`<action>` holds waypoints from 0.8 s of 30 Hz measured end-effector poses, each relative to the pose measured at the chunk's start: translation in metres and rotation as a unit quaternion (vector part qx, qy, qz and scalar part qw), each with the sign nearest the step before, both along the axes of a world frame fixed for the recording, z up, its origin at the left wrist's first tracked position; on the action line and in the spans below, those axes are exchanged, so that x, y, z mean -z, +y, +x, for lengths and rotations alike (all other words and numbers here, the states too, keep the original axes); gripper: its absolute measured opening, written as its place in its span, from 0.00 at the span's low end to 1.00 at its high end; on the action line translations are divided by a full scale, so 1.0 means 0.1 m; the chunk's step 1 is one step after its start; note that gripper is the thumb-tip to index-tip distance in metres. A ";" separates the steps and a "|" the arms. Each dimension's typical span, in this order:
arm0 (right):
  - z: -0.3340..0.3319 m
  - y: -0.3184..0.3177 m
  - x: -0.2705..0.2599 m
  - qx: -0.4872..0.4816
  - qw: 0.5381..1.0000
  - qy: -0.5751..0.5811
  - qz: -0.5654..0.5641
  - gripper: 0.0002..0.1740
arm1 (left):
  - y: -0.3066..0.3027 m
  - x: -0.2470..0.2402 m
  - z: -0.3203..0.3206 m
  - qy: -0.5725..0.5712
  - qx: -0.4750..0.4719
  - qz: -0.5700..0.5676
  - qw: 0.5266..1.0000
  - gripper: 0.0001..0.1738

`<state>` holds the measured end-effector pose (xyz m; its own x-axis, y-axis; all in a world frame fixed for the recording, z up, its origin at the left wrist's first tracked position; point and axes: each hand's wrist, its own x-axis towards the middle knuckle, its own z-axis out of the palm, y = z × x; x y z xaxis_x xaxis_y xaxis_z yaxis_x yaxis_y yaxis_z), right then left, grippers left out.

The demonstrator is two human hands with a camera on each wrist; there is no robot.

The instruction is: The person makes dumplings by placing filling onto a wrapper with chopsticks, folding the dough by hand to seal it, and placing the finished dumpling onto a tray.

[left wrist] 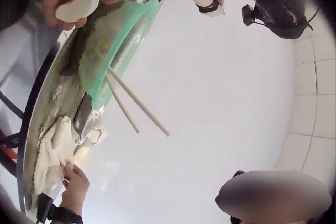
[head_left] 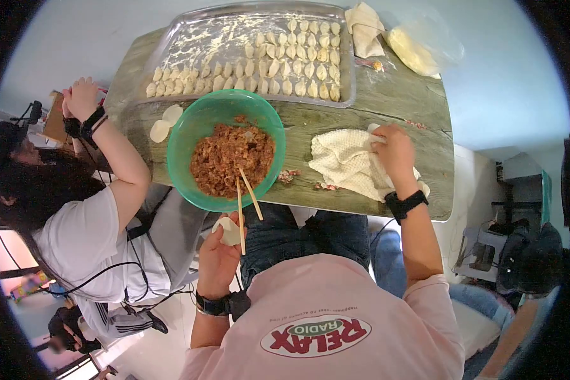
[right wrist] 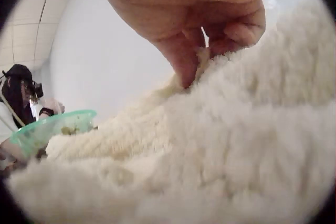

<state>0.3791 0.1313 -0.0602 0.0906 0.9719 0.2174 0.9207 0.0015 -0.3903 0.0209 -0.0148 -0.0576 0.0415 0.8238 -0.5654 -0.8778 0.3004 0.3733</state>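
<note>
My left hand point(head_left: 218, 266), low in front of the bowl, holds a round white dumpling wrapper point(head_left: 232, 232) between thumb and fingers. In the left wrist view the wrapper point(left wrist: 83, 1) looks slightly bent. My right hand point(head_left: 396, 154) is at the cream waffle-weave towel point(head_left: 342, 158) on the table's right side. Its thumb and fingertips pinch a raised fold of the towel point(right wrist: 205, 69) in the right wrist view. A pale edge shows beside those fingers in the head view. A green bowl point(head_left: 177, 158) of brown meat filling point(head_left: 228, 158) stands between the hands, with two chopsticks point(head_left: 250, 193) leaning out toward me.
Behind the bowl, a metal tray point(head_left: 351, 76) carries rows of folded dumplings point(head_left: 297, 54). Two loose wrappers point(head_left: 159, 131) lie left of the bowl. A folded cloth point(head_left: 365, 28) and a plastic bag of dough point(head_left: 415, 50) are at the back right. Another person point(head_left: 82, 215) sits at left.
</note>
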 end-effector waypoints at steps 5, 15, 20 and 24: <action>0.20 0.15 -0.17 0.103 0.979 0.172 -0.018 0.17 | -0.06 -0.04 -0.04 0.017 -0.019 -0.009 1.000 0.19; -1.25 -0.40 -0.79 -0.368 0.918 0.142 0.042 0.29 | 0.00 -0.05 -0.05 0.018 -0.033 0.011 0.999 0.19; -1.76 -0.50 -0.72 -0.487 0.865 0.115 0.039 0.20 | -0.14 -0.08 -0.12 0.036 -0.063 0.018 0.997 0.17; -1.86 -0.40 -0.60 -0.504 0.851 0.146 0.008 0.11 | -0.18 -0.11 -0.15 0.008 -0.065 0.012 0.998 0.17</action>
<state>0.1927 0.0913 -0.0002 -0.7347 0.5852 0.3431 0.3118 0.7405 -0.5953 0.0062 -0.0330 -0.0463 -0.0755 0.8352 -0.5448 -0.9030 0.1745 0.3927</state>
